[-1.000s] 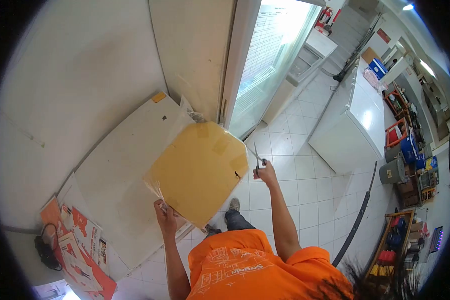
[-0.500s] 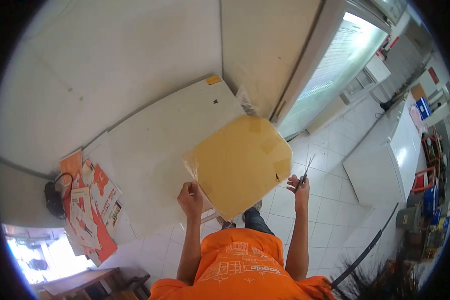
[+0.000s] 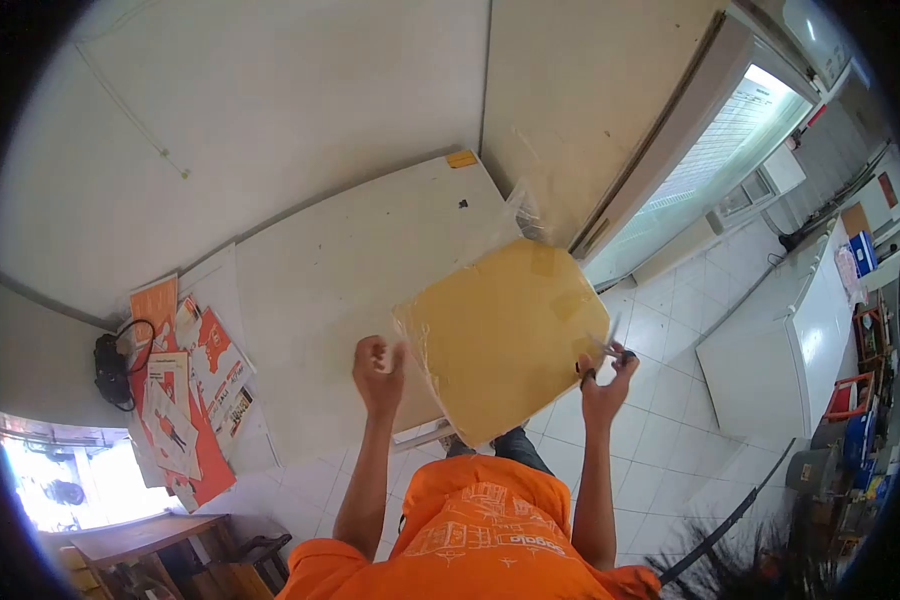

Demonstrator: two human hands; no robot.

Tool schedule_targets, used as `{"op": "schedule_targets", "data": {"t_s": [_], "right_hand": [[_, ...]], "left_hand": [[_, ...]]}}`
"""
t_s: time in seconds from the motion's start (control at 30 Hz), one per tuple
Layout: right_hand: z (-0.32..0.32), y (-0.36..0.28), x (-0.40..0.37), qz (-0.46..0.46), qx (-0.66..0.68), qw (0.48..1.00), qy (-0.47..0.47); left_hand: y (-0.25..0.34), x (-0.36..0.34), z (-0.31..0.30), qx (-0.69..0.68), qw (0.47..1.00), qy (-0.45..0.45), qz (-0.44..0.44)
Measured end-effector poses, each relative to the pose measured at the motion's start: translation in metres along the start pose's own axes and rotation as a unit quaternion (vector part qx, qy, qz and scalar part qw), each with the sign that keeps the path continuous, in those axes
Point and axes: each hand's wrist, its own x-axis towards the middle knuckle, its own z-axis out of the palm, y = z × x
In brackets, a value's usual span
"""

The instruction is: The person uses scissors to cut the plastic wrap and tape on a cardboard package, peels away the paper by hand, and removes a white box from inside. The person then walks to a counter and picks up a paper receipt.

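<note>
A flat, tan cardboard-like box (image 3: 510,330) with clear plastic film along its left side lies on the white table (image 3: 310,270) and overhangs its right edge. Strips of tape show on its surface. My left hand (image 3: 380,375) is just left of the box, apart from it, with fingers loosely curled, thumb separate and nothing visible in it. At the box's lower right edge, my right hand (image 3: 607,392) grips a pair of scissors (image 3: 608,350). The scissor blades are smeared by motion and point up.
Orange and white printed papers (image 3: 185,400) lie on the table's left end, with a black cabled device (image 3: 115,370) beside them. Loose clear plastic (image 3: 525,212) sits past the box's far corner. A glass-door cabinet (image 3: 700,150) and a white chest unit (image 3: 760,350) stand to the right.
My left hand has come off the plastic at the box's left edge and moved up slightly. My right hand has brought the scissors in closer to the box, their blades tilting left.
</note>
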Motion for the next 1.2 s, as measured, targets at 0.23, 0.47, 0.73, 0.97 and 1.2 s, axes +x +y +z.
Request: {"op": "schedule_targets", "data": {"t_s": [0.23, 0.47, 0.73, 0.97, 1.2], "right_hand": [[0.058, -0.018, -0.002, -0.103, -0.088, 0.991, -0.015], [0.057, -0.014, -0.004, -0.081, -0.073, 0.993, -0.038], [0.058, -0.017, -0.002, -0.086, -0.061, 0.994, -0.019], [0.058, -0.022, -0.001, -0.08, -0.048, 0.996, -0.014], [0.057, -0.021, -0.001, -0.082, -0.058, 0.995, -0.022]], "left_hand": [[0.043, 0.014, 0.011, 0.028, 0.994, -0.091, 0.053], [0.051, 0.043, -0.008, 0.19, 0.955, -0.22, 0.059], [0.052, 0.083, 0.021, 0.27, 0.927, -0.258, 0.033], [0.024, 0.093, 0.001, 0.127, 0.953, -0.266, 0.071], [0.052, 0.051, -0.015, 0.167, 0.933, -0.301, -0.105]]}}
